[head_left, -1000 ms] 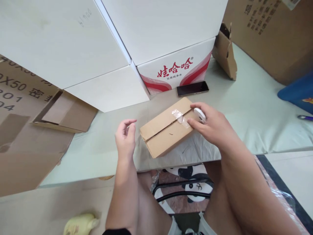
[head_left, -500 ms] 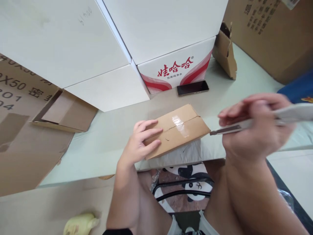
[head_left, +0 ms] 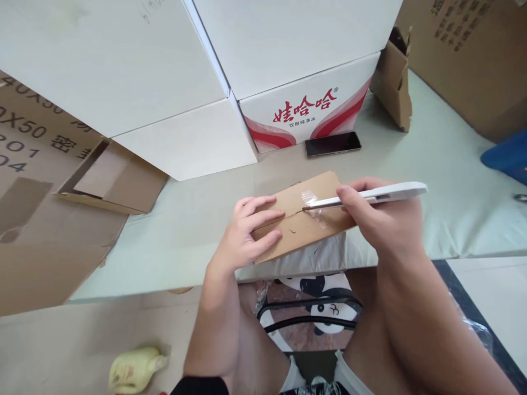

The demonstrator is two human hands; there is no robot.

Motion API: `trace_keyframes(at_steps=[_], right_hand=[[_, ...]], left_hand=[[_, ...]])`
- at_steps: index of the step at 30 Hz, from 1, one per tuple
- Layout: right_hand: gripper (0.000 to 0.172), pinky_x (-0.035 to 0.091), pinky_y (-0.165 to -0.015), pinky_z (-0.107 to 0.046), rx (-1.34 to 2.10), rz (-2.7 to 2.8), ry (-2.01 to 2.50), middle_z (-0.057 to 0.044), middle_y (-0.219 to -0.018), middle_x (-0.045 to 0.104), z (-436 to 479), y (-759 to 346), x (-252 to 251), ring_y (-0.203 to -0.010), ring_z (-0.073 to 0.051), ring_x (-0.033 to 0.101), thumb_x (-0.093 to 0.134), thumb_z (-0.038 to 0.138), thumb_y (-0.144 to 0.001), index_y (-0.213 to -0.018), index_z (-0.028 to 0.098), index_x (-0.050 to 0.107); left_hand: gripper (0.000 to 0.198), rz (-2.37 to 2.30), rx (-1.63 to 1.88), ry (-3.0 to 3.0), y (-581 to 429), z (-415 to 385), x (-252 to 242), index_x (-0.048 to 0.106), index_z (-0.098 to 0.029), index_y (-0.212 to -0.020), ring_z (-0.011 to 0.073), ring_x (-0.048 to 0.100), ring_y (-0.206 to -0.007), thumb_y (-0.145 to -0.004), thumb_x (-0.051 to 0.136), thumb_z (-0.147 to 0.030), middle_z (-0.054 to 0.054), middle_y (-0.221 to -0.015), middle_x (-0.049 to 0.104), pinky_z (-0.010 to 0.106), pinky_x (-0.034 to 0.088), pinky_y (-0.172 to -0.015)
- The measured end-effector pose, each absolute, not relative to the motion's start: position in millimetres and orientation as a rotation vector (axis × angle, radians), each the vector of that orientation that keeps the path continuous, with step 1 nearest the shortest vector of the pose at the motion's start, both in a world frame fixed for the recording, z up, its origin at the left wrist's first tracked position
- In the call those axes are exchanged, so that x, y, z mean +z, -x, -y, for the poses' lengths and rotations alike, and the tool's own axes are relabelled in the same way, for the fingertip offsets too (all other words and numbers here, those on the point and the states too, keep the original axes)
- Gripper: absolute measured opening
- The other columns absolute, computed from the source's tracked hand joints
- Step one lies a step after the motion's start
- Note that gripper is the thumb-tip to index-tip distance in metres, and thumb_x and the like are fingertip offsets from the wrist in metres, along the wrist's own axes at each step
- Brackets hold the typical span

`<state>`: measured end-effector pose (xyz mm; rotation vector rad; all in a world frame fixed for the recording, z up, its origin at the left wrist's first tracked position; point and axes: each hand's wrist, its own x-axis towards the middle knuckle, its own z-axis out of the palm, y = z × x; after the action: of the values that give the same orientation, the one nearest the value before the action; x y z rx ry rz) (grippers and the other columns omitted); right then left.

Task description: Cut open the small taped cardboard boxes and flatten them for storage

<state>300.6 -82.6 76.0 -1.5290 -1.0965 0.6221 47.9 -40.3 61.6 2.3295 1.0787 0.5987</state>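
Note:
A small brown cardboard box [head_left: 284, 241] lies on the pale green table cover, with a strip of clear tape [head_left: 309, 196] across its top seam. My left hand [head_left: 247, 233] rests on the box's left end, its fingers spread over the top. In my right hand [head_left: 385, 219] is a white utility knife [head_left: 395, 191], gripped over the box's right part. The knife's blade is out, and its tip touches the seam at the tape. My right hand hides the box's right end.
Behind the box, a black phone [head_left: 333, 144] lies before a white carton with red lettering [head_left: 307, 118]. Large cardboard boxes stand at the left [head_left: 33, 219] and right [head_left: 473, 71]. An open small carton [head_left: 395, 82] is at the back right. A yellow bottle [head_left: 134, 370] lies on the floor.
My right hand has moved left with the utility knife, from beside the box's right corner to its taped seam. My left hand stays on the box. The view has shifted slightly.

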Motion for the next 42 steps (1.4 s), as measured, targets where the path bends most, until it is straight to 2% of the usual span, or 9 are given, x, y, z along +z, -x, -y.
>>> trace_keyframes(at_steps=[5, 12, 16, 26, 30, 35, 42], right_hand=[[0.024, 0.033, -0.048, -0.028, 0.578, 1.051, 1.499, 0.004, -0.050, 0.050, 79, -301, 74, -0.048, -0.011, 0.042, 0.065, 0.028, -0.079, -0.057, 0.023, 0.058], [0.014, 0.027, -0.046, -0.028, 0.669, 1.159, 1.470, 0.003, -0.051, 0.052, 78, -307, 77, -0.049, -0.012, 0.041, 0.062, 0.024, -0.072, -0.058, 0.023, 0.059], [0.011, 0.028, -0.047, -0.028, 0.757, 1.243, 1.404, 0.003, -0.052, 0.049, 76, -313, 79, -0.049, -0.011, 0.040, 0.064, 0.023, -0.070, -0.061, 0.023, 0.057], [0.006, 0.039, -0.056, -0.030, 0.736, 1.233, 1.250, 0.001, -0.072, 0.060, 72, -315, 66, -0.062, -0.014, 0.052, 0.060, 0.017, -0.072, -0.073, 0.023, 0.058], [0.009, 0.047, -0.066, -0.032, 0.745, 1.442, 1.058, 0.000, -0.079, 0.064, 72, -323, 65, -0.074, -0.017, 0.059, 0.060, 0.015, -0.074, -0.074, 0.024, 0.060], [0.009, 0.043, -0.061, -0.027, 0.815, 1.551, 0.984, 0.001, -0.078, 0.066, 75, -326, 75, -0.069, -0.013, 0.057, 0.060, 0.015, -0.077, -0.074, 0.023, 0.061], [0.006, 0.039, -0.058, -0.028, 0.795, 1.384, 1.155, 0.002, -0.070, 0.063, 73, -322, 73, -0.063, -0.013, 0.053, 0.059, 0.016, -0.071, -0.071, 0.022, 0.059]], left_hand=[[0.034, -1.089, 0.584, -2.323, -48, 41, 63, 0.075, -0.024, -0.122, 0.0312, 0.048, -0.135, -0.095, 0.063, -0.042, 0.010, -0.146, 0.061, 0.055, 0.040, -0.120], [0.032, -1.135, 0.551, -2.336, -49, 41, 63, 0.076, -0.027, -0.120, 0.0318, 0.049, -0.135, -0.094, 0.065, -0.043, 0.008, -0.145, 0.061, 0.057, 0.041, -0.119], [0.032, -1.139, 0.548, -2.340, -49, 40, 63, 0.076, -0.027, -0.120, 0.0316, 0.049, -0.135, -0.093, 0.065, -0.042, 0.008, -0.146, 0.061, 0.056, 0.040, -0.119], [0.033, -1.130, 0.559, -2.341, -47, 39, 62, 0.077, -0.026, -0.120, 0.0316, 0.049, -0.135, -0.094, 0.064, -0.043, 0.009, -0.146, 0.061, 0.056, 0.039, -0.119], [0.032, -1.153, 0.560, -2.341, -48, 40, 62, 0.077, -0.027, -0.118, 0.0315, 0.048, -0.135, -0.093, 0.065, -0.043, 0.008, -0.146, 0.061, 0.056, 0.039, -0.119], [0.032, -1.147, 0.549, -2.374, -48, 39, 63, 0.077, -0.027, -0.119, 0.0310, 0.050, -0.134, -0.094, 0.063, -0.042, 0.009, -0.145, 0.062, 0.054, 0.041, -0.118], [0.032, -1.150, 0.540, -2.395, -48, 39, 64, 0.076, -0.028, -0.119, 0.0313, 0.051, -0.134, -0.095, 0.062, -0.042, 0.009, -0.144, 0.062, 0.055, 0.040, -0.119]])
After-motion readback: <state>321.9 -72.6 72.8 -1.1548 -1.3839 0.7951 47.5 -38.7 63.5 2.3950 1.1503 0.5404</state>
